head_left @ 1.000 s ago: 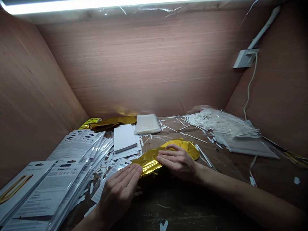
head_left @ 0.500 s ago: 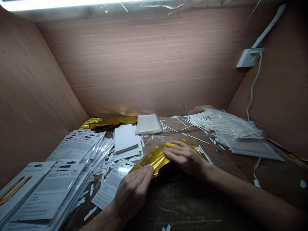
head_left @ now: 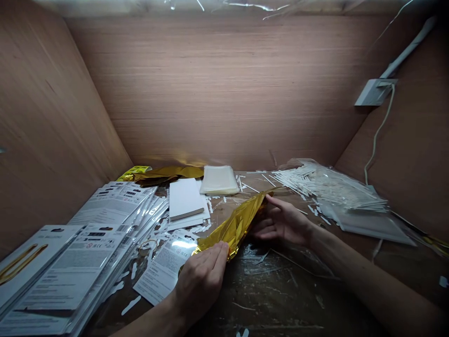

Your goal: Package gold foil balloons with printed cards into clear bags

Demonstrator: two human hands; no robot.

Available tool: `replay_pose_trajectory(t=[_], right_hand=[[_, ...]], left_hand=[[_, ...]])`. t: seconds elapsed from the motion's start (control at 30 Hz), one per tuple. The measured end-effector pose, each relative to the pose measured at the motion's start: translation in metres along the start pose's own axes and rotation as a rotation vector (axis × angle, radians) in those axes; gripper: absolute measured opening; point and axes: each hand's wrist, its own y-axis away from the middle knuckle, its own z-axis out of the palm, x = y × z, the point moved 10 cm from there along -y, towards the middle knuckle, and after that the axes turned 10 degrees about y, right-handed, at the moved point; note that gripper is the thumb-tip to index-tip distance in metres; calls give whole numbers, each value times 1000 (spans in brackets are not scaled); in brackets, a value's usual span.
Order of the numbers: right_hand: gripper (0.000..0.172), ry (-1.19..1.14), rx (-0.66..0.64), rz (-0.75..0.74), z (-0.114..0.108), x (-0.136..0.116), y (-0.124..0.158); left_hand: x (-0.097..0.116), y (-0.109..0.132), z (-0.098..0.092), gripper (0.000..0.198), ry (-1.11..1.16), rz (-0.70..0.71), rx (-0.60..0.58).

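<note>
Left hand (head_left: 203,272) palm-down, clamped on gold foil (head_left: 235,222); right hand (head_left: 286,223) half-curled, thumb at raised foil end, grip unclear.

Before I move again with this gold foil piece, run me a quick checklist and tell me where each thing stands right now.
1. Left hand on the gold foil: ok, fingers at its near end.
2. Right hand at the far end: ok, thumb at the foil's edge.
3. Firmness of the right hand's hold: cannot tell, the foil partly hides its fingers.
4. Foil lying flat: not ok, it is creased and its far end is raised.
5. White card stack apart from the foil: ok, a gap shows between them.
6. Tabletop free of loose white scraps: not ok, several lie about.
</note>
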Motion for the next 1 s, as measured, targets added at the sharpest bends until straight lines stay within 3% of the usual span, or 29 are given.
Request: replay_pose_trajectory(t=[0.07,0.13,0.27,0.37,0.5,0.67,0.73,0.83,0.9,1.0], right_hand=[[65,-270,-21,-119,19,-7,-2],[50,-380,152,-187,17,-2,-7],[25,-396,455,-94,2,31,-22],[20,-336,563,-56,-17,44,-30],[25,-163,650,-39,-45,45,-30],[24,125,742,-79,-69,28,-17],[20,275,790,-161,-71,11,-6],[17,726,814,-480,-46,-32,16],[22,1059,699,-768,-2,-51,31],[35,1372,501,-1057,60,-52,51]], left_hand=[[1,0,2,33,-6,1,-4],[5,0,6,32,1,6,-24],[13,5,26,32,69,15,-141],[15,12,40,29,49,6,-205],[15,17,44,29,-8,3,-210],[16,18,43,34,-43,13,-221],[16,19,44,32,-47,3,-216],[13,20,48,37,-22,-37,-212],[12,21,51,40,-15,-52,-212],[13,21,51,38,-24,-48,-214]])
